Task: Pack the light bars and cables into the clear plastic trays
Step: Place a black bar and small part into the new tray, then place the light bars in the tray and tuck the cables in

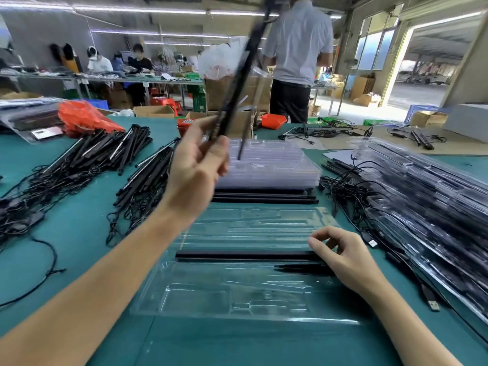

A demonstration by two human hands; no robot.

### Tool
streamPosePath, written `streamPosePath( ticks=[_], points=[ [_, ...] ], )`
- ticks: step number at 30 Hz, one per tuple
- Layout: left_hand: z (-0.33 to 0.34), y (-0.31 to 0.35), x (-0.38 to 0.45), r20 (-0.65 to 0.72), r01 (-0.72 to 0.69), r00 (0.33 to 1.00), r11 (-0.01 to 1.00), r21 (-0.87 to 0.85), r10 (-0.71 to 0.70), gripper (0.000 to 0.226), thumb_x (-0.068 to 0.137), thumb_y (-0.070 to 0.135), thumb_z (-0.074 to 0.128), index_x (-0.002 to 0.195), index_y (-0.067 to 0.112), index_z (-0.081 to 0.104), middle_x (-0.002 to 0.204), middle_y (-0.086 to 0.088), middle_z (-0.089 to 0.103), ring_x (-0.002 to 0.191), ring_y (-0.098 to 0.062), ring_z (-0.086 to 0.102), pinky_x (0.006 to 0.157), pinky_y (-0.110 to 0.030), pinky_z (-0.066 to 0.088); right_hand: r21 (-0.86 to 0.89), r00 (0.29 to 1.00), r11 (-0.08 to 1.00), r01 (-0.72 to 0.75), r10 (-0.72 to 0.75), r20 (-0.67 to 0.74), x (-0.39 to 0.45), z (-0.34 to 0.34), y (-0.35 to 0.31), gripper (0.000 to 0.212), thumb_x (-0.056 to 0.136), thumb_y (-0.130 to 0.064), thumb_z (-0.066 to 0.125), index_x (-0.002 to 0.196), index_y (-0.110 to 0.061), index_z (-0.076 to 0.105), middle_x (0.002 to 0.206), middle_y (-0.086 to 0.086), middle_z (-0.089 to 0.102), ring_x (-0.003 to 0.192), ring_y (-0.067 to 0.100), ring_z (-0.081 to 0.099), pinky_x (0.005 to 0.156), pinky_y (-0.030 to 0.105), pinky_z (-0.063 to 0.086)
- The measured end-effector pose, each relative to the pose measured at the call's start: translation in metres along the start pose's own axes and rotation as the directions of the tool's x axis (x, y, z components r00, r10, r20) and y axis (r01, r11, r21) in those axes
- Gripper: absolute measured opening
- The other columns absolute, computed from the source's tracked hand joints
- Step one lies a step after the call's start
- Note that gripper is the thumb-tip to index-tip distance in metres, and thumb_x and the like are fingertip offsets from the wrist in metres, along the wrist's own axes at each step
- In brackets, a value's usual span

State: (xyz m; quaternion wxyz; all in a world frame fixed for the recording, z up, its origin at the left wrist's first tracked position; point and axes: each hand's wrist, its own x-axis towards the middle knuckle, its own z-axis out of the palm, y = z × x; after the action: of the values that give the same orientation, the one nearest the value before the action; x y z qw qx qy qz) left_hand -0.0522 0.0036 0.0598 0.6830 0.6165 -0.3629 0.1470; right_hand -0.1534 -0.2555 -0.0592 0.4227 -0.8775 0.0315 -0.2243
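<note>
Two bare hands over a teal worktop (79, 233). Left hand (196, 167) raised near centre, grip clamped on a black light bar (239, 75) that tilts up toward 1 o'clock, blurred along its length. Right hand (343, 256) low at 4 o'clock, fingers loosely curled, fingertips (313, 241) touching the right end of a second light bar (245, 255) lying crosswise in a slot of the open clear tray (211, 307); whether pinching or only pressing, cannot tell. Short black piece (301, 268) just nearer in the same tray, partly under the right hand. Further slots of that tray showing only clear plastic.

Stack of clear trays (269, 165) at 12 o'clock beyond the open tray, with a few loose bars (264, 198) lying between the two. Heap of bars with tangled cables (111, 157) at 10 o'clock. Slanting pile of filled trays (427, 196) at 3 o'clock, black cables (340, 188) spilling from its near edge and a USB plug (433, 303) resting on the worktop at 4 o'clock. Orange plastic bag (84, 118) at 11 o'clock. Standing person in a pale shirt (298, 40) at 1 o'clock, back turned; seated workers (118, 62) at a far bench at 11 o'clock. Cardboard boxes (153, 110) and a red bin (273, 120) behind the worktop.
</note>
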Motion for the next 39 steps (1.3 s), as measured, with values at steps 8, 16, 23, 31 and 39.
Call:
streamPosePath(
  ticks=[8,16,23,31,39],
  points=[
    [0.067,0.023,-0.071,0.423,0.008,0.905,0.997,0.072,-0.038,0.029,0.101,0.016,0.049,0.125,0.031,0.054,0.065,0.004,0.044,0.057,-0.030,0.041,0.051,-0.043,0.036,0.820,0.978,0.554,0.141,-0.209,-0.027,0.010,-0.031,-0.082,0.085,0.078,-0.062,0.072,0.141,-0.011,0.045,0.134,0.017,0.061,0.118,0.033,0.060,0.096,0.042,0.051],
    [0.047,0.038,-0.072,0.352,-0.301,0.933,0.694,0.654,0.073,0.030,0.092,0.058,0.046,0.113,0.037,0.042,0.060,0.011,0.052,0.053,-0.007,0.049,0.049,-0.029,0.041,0.813,0.954,0.545,0.205,0.075,-0.291,0.017,-0.044,-0.140,0.040,0.101,-0.044,0.049,0.082,-0.012,0.064,0.067,0.009,0.067,0.066,0.029,0.069,0.064,0.039,0.058],
    [-0.033,0.029,-0.045,0.250,-0.111,0.446,0.224,0.968,-0.859,0.023,0.095,0.049,0.055,0.107,0.031,0.063,0.096,0.016,0.062,0.086,-0.006,0.057,0.079,-0.028,0.048,0.678,0.831,0.704,0.210,0.237,-0.504,0.043,-0.069,-0.131,0.034,0.103,-0.041,0.051,0.081,-0.016,0.058,0.053,-0.001,0.063,0.050,0.019,0.064,0.055,0.034,0.056],
    [-0.071,0.025,-0.017,0.132,0.100,0.886,0.459,0.883,-0.446,0.017,0.090,0.026,0.072,0.082,0.040,0.077,0.071,0.025,0.071,0.058,0.005,0.062,0.071,-0.029,0.055,0.504,0.819,0.824,0.258,0.090,-0.566,0.039,-0.059,-0.121,0.037,0.103,-0.043,0.050,0.078,-0.019,0.060,0.051,0.002,0.063,0.043,0.021,0.061,0.049,0.037,0.056],
    [-0.056,0.022,-0.012,0.196,0.084,0.966,0.921,0.381,-0.169,0.029,0.086,0.000,0.071,0.088,0.027,0.083,0.081,-0.001,0.078,0.060,-0.008,0.066,0.057,-0.023,0.056,0.554,0.985,0.825,0.109,-0.017,-0.170,0.028,-0.030,-0.122,0.036,0.102,-0.039,0.050,0.094,-0.008,0.066,0.057,0.015,0.062,0.047,0.031,0.060,0.048,0.038,0.052]
  ],
)
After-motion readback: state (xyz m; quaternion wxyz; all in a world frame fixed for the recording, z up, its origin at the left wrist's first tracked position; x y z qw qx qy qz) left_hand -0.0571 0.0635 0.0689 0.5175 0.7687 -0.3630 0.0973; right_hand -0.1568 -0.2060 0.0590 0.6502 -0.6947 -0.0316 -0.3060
